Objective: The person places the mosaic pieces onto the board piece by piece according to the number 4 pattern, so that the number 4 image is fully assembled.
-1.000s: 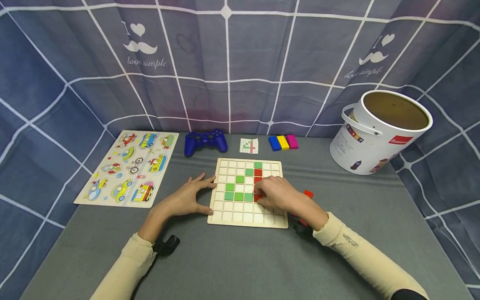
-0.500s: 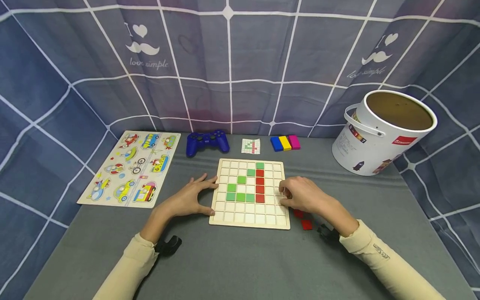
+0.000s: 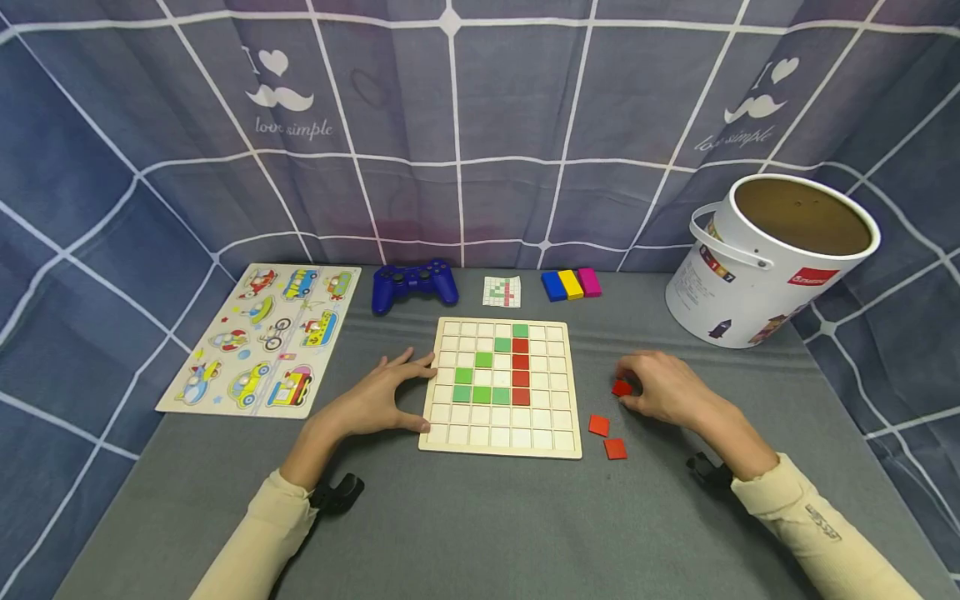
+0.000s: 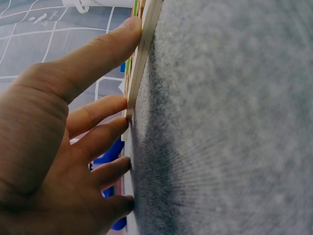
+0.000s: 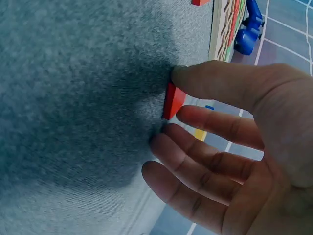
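Note:
A wooden grid board [image 3: 472, 435] lies flat mid-table, with several green tiles [image 3: 483, 359] and a column of several red tiles [image 3: 520, 362] in its squares. My left hand [image 3: 370, 393] rests at the board's left edge, thumb and fingertips touching it, fingers spread. In the left wrist view, the thumb and fingers lie along the board's side [image 4: 142, 54]. To the right of the board, my right hand [image 3: 667, 387] has thumb and index finger at opposite sides of a red tile [image 5: 174, 101] on the table, pinching it. Two loose red tiles [image 3: 598, 425] lie nearer the board.
Behind the board lie a small pattern card [image 3: 501, 292], a blue game controller [image 3: 415, 286] and blue, yellow and magenta blocks [image 3: 570, 285]. A vehicle puzzle board [image 3: 262, 342] lies left. A white bucket [image 3: 750, 292] stands back right, before a checked curtain [image 3: 405, 100].
My right hand has moved right, from the column of red tiles off the board to a loose red tile, which its thumb and index finger now pinch. The left hand stays at the board's edge.

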`<state>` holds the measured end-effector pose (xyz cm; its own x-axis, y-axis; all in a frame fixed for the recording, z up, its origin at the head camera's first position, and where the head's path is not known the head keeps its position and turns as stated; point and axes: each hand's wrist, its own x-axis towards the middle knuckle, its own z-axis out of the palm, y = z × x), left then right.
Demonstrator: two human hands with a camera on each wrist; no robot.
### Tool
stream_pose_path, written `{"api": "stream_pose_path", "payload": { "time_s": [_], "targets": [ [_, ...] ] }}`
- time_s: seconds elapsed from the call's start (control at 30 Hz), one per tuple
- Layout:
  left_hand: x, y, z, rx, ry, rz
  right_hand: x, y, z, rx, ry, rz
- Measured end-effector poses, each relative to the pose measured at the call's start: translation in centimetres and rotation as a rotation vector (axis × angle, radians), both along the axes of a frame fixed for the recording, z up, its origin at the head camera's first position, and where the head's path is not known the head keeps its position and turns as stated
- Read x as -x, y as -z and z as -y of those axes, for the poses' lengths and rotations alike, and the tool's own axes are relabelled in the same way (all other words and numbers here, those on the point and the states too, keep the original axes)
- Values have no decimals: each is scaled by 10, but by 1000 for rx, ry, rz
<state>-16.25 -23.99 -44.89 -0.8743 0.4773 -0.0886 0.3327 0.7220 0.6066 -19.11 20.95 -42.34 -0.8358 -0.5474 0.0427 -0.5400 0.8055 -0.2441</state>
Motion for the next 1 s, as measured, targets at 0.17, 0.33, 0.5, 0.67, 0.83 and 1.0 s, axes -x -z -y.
{"api": "stream_pose_path", "payload": {
  "time_s": [0.17, 0.33, 0.5, 0.67, 0.83, 1.0],
  "targets": [
    [0, -1, 1, -7, 4, -6, 1, 1, -1, 14, 2, 11],
    [0, 0, 1, -7, 13, -10, 1, 3, 7, 28, -9, -18],
    [0, 1, 1, -6, 17, -16, -3, 3, 24, 79, -51, -37],
    [-1, 1, 1, -11, 7, -8, -9, 1, 45, 109, -108, -14],
    [0, 1, 1, -16, 15, -8, -17, 2, 65, 110, -145, -4],
    [0, 1, 2, -14, 15, -9, -24, 5, 82, 130, -206, -15]
  ]
}}
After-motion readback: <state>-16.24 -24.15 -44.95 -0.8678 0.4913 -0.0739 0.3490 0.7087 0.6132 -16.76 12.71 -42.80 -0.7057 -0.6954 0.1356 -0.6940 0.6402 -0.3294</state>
